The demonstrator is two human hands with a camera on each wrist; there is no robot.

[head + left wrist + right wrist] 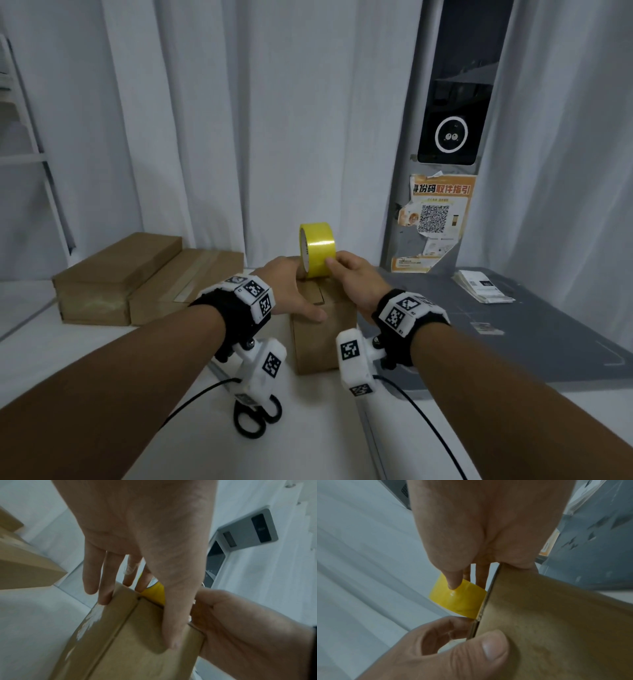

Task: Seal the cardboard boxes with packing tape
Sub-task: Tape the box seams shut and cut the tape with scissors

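A small upright cardboard box stands on the white desk near the middle of the head view, its top flaps closed with the seam between them showing. The left hand lies across the box top: its fingers are straight and slightly spread, reaching over the far edge, while the thumb presses flat on the near flap. A yellow roll of packing tape stands on edge at the far rim of the box top. The right hand holds this roll, the thumb tip pressing on the outer yellow face and the other fingers curled behind it, so the roll is pinched between them. To the left, two flat cardboard boxes lie side by side on the desk, well apart from the small one. Black-handled scissors lie on the desk below the left wrist, partly hidden by the wrist camera. On the right lies a grey mat with a stack of white slips on it. White curtains hang behind, beside a grey post with an orange notice.
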